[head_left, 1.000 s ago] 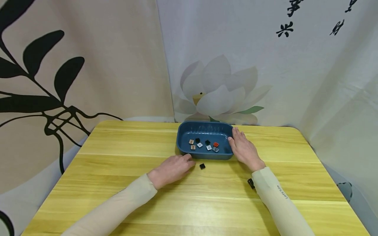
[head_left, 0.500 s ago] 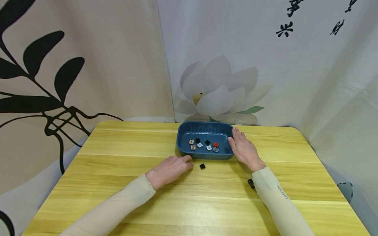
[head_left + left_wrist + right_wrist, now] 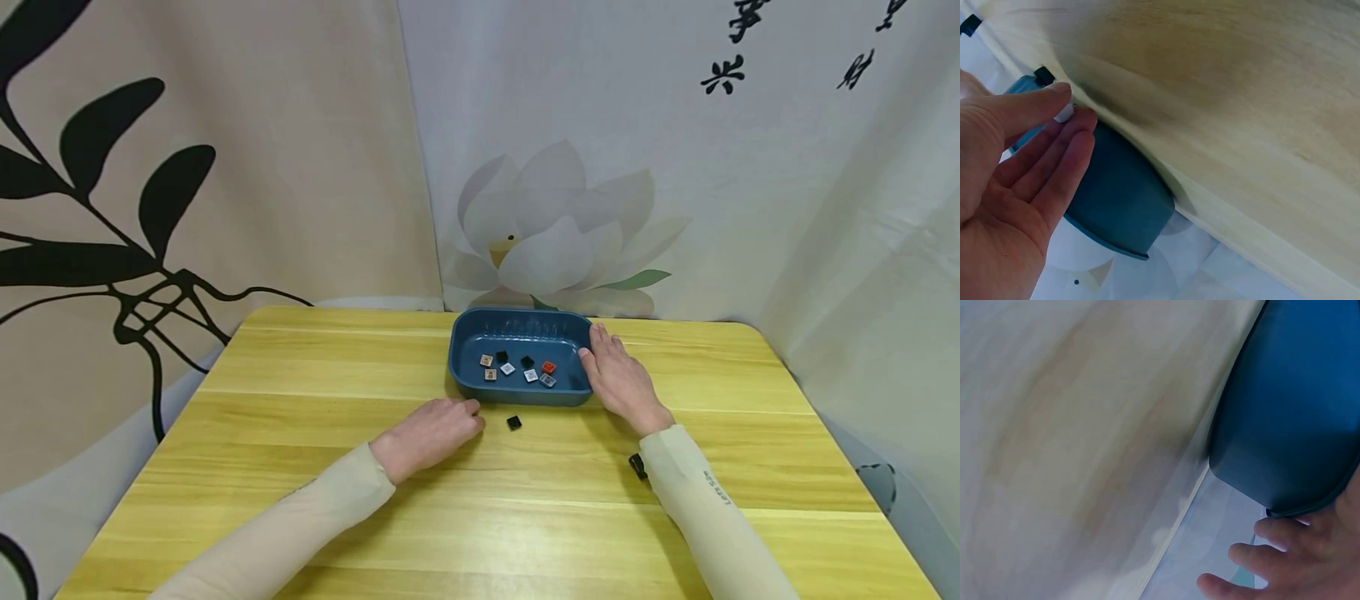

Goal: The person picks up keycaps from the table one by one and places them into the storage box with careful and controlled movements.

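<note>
In the left wrist view, the left hand (image 3: 1029, 144) pinches a small white piece (image 3: 1065, 113) between thumb and fingertips; the fingers partly cover it. From the head view, this left hand (image 3: 429, 437) is just in front of the front left of a blue rectangular tray (image 3: 525, 398). Several small square pieces, like keycaps, lie in the tray: tan, white, black and a red piece (image 3: 549, 367). A black square piece (image 3: 513, 423) sits on the table right of the left fingertips. The right hand (image 3: 622, 379) rests against the tray's right end, its fingers extended.
The tray stands near the back edge of the wooden table (image 3: 480, 533). A black elongated piece (image 3: 637, 467) lies beside the right sleeve (image 3: 697, 492). Behind the table hangs a printed curtain (image 3: 345, 167).
The left hand has drawn back slightly to the left, away from the black square piece, and its fingers have drawn in. The right hand and the tray have stayed still.
</note>
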Demonstrator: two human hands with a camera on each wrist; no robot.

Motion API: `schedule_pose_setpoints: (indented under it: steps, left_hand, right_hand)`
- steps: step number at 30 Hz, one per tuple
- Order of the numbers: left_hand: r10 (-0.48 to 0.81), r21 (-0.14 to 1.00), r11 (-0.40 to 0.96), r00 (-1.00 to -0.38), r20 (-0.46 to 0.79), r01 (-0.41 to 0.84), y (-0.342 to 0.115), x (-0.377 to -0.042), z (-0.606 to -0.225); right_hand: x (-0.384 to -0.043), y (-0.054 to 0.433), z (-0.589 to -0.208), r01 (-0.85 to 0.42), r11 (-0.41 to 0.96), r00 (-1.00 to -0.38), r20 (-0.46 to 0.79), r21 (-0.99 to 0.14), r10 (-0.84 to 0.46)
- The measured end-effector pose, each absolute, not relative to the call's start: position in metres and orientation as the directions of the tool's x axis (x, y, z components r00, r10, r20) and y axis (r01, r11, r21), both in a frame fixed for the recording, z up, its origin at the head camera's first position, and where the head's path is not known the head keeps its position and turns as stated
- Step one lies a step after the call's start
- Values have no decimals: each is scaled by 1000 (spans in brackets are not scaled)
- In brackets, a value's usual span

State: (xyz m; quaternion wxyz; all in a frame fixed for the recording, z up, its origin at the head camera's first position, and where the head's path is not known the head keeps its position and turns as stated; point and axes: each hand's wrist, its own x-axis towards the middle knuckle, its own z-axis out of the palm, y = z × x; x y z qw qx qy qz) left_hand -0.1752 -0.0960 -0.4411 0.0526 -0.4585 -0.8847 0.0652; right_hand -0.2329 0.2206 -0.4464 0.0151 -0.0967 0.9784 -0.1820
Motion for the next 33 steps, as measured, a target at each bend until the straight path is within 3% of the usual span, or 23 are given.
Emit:
schedule_pose_setpoints:
  steps: [10,20,27,33]
  left_hand:
    - [829,-82,555,-542,139,828,-91,-172,-426]
    - [808,-120,540,-472,353,833,-77,-182,-410]
    - [773,-104,583,-510,378,806,-67,-198,-407]
    - [746,-30,622,-580,328,783,-58,-214,-404]
  right_hand:
    - [-233,221,-445,-182,917,-981,6,-356,-192]
    - [-233,221,-445,-187,915,-980,8,-358,-198]
    - [-233,220,-445,-188,916,-980,12,-354,-196]
    - [-233,221,-446,-189,919,-980,13,-345,-197]
